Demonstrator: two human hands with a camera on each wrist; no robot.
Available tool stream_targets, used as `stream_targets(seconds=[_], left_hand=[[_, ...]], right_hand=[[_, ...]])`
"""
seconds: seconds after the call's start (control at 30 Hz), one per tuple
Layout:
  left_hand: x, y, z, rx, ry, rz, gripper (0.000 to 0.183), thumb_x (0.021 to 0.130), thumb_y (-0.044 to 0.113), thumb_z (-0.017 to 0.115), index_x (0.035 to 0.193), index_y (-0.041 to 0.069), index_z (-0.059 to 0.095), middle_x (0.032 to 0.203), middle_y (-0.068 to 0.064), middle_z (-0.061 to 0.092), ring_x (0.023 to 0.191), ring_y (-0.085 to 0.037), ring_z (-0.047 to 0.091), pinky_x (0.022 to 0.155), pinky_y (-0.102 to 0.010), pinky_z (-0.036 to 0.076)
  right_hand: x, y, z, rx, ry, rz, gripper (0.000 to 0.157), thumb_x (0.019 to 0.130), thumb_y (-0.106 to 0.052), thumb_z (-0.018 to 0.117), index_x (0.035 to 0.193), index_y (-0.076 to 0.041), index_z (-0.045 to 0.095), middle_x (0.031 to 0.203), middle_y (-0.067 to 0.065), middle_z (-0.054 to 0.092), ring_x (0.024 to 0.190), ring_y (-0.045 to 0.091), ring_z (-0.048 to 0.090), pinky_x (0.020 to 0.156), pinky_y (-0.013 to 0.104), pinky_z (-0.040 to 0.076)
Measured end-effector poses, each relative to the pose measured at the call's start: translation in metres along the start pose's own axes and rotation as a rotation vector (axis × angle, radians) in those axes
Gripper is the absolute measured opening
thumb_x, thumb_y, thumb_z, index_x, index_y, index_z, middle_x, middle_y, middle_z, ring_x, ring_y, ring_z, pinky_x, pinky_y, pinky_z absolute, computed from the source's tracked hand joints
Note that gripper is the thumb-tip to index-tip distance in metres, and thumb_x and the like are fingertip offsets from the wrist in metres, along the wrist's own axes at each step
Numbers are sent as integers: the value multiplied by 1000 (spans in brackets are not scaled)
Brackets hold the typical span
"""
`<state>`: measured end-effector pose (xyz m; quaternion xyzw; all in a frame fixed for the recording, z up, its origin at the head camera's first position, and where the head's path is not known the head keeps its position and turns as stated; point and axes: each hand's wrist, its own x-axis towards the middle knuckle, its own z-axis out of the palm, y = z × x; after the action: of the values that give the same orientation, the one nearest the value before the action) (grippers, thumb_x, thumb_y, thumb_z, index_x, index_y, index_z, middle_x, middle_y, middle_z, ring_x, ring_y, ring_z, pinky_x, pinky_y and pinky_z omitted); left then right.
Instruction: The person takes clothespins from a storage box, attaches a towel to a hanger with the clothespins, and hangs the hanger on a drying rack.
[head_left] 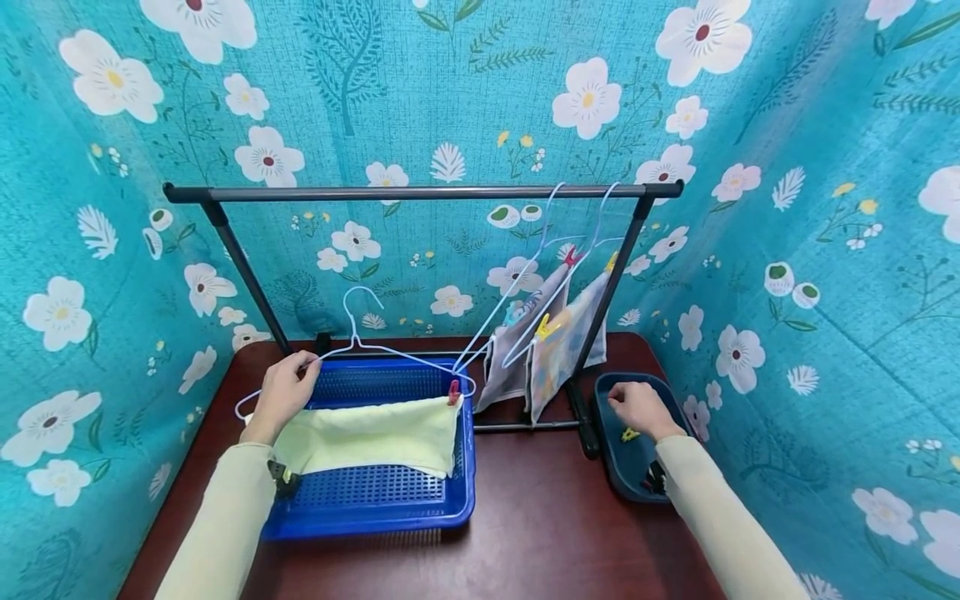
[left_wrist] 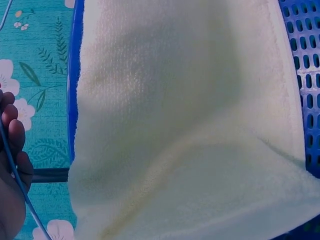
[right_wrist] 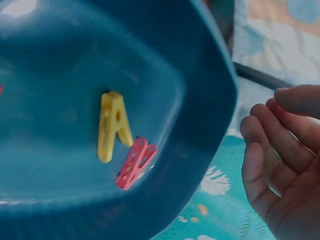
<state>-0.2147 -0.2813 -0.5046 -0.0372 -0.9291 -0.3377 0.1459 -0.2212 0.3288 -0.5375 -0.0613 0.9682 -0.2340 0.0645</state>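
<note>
My left hand [head_left: 281,398] pinches the left shoulder of a light blue wire clothes hanger [head_left: 355,332], held over a blue perforated basket [head_left: 470,467]. From the hanger hangs a pale yellow towel [head_left: 367,437], with a red clothespin [head_left: 453,393] at its right corner. In the left wrist view the towel [left_wrist: 175,100] fills the middle. Over a dark blue tray [head_left: 618,475] my right hand [head_left: 643,410] hovers with loosely bent fingers. Nothing shows between those fingers in the right wrist view. A yellow clothespin [right_wrist: 114,125] and a red clothespin [right_wrist: 135,164] lie in the tray.
A dark metal rack [head_left: 420,194] spans the back of the brown table [head_left: 540,517]. Two hangers at its right end carry a grey cloth [head_left: 510,358] and a patterned cloth [head_left: 566,350], clipped with clothespins. A flowered curtain [head_left: 450,108] surrounds the table.
</note>
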Motion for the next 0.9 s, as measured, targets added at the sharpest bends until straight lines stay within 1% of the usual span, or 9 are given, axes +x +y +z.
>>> stream_targets(seconds=[0.1,0.2,0.3,0.37,0.47,0.57,0.7,0.77,0.9], left_hand=[[-1,0,0,0,0,3,29,100,27,47,103,4,64,96,-12,63,81,-26,53,73,-43,43],[-1,0,0,-4,-1,5,30,100,28,47,104,4,64,96,-12,63,81,-26,52,74,-43,43],[-1,1,-2,6,-2,11,29,100,30,47,103,6,64,93,-10,61,79,-25,51,72,-41,42],[-1,1,-3,13,-5,15,30,100,31,47,103,6,64,91,-10,61,78,-25,51,71,-40,41],[-1,1,-5,32,2,30,30,100,32,48,103,7,65,90,-9,60,77,-25,51,70,-41,41],[-1,2,-5,43,11,45,31,100,32,48,102,6,66,91,-10,61,78,-25,53,70,-42,42],[-2,4,-6,49,20,50,28,100,28,49,97,6,66,89,-10,60,76,-25,52,70,-43,42],[-2,6,-6,49,23,54,27,99,26,49,96,5,65,89,-10,60,76,-26,52,70,-43,42],[-2,8,-7,42,22,55,27,100,25,49,99,3,65,93,-11,61,77,-27,53,71,-44,43]], right_hand=[[1,7,-2,2,-9,33,21,94,-13,57,106,1,66,91,12,64,63,17,57,56,32,48],[3,11,-2,-5,-16,48,21,94,-12,56,107,2,66,90,11,64,64,17,56,56,32,48],[5,15,-2,-22,-36,54,22,93,-8,54,109,3,65,95,14,64,68,19,56,60,35,48],[6,17,-1,-37,-66,56,24,91,-4,53,111,3,64,100,17,64,73,21,57,62,36,49],[8,20,2,-60,-136,63,30,86,3,52,114,4,62,111,24,60,82,26,57,66,38,49],[9,23,4,-91,-191,70,34,82,5,52,115,4,62,115,27,57,87,28,55,69,38,49],[11,27,7,-134,-221,40,35,79,6,53,114,5,61,113,28,56,84,29,53,69,40,48],[12,29,9,-145,-231,22,36,78,7,54,114,6,61,111,29,56,81,28,53,66,38,47],[14,32,15,-165,-254,22,39,78,7,55,117,7,59,109,27,57,77,26,52,62,34,45]])
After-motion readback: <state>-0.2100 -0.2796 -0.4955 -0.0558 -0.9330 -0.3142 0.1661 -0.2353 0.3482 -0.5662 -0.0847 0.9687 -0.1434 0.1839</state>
